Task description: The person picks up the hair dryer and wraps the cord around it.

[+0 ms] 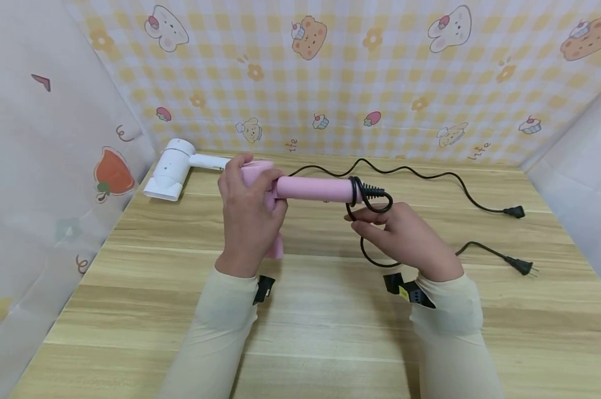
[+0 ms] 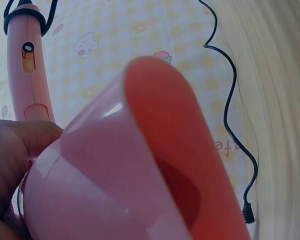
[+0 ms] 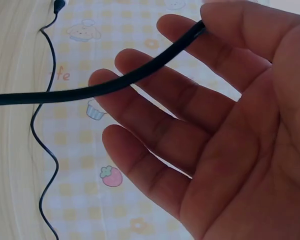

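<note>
My left hand (image 1: 248, 216) grips a pink hair dryer (image 1: 315, 189) by its head, above the table. Its handle points right; in the left wrist view the wide pink nozzle (image 2: 105, 175) fills the foreground. A black cord (image 1: 354, 191) is wound round the handle's end. My right hand (image 1: 405, 235) pinches a stretch of that black cord (image 3: 135, 77) between thumb and index finger, the other fingers spread behind it. Past this hand, the cord ends in a two-pin plug (image 1: 522, 266) on the table.
A white hair dryer (image 1: 168, 169) lies at the back left of the wooden table (image 1: 330, 332). Its thin black cord (image 1: 410, 169) snakes along the back edge to a black plug (image 1: 515, 211). Behind stands a yellow checked curtain (image 1: 340, 72).
</note>
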Motion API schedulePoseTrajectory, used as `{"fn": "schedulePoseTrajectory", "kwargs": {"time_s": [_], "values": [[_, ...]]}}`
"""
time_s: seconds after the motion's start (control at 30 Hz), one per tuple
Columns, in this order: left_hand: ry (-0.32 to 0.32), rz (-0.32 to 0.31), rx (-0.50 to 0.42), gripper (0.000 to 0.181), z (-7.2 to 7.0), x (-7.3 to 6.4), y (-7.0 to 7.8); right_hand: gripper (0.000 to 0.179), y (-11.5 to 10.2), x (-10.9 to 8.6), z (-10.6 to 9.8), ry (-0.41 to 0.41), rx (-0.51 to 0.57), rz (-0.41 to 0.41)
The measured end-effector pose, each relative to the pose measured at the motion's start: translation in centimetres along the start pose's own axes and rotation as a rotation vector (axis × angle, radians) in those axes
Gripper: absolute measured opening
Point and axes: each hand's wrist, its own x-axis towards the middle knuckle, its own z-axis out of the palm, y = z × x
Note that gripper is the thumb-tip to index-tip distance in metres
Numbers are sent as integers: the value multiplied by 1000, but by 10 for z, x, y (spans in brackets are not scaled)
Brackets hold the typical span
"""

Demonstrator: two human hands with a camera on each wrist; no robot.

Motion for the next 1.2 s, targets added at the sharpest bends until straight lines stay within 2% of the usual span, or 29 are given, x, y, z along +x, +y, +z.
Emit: {"fn": "schedulePoseTrajectory", "kwargs": {"time_s": [0.27, 0.5, 0.83, 1.0, 1.2], "values": [[-3, -59, 17, 31, 2, 0, -2, 24, -10, -4, -3, -52, -27, -26], [-22, -67, 35, 30, 5, 0, -3, 19, -16, -9, -6, -70, -27, -49], [-36, -75, 59, 29, 6, -2, -2, 14, -23, -13, -8, -51, -45, -96], [-36, -65, 74, 28, 7, -2, -2, 13, -26, -16, -11, -15, -61, -108], [-17, -15, 100, 27, 8, -3, -3, 14, -26, -17, -13, 124, -76, -162]]}}
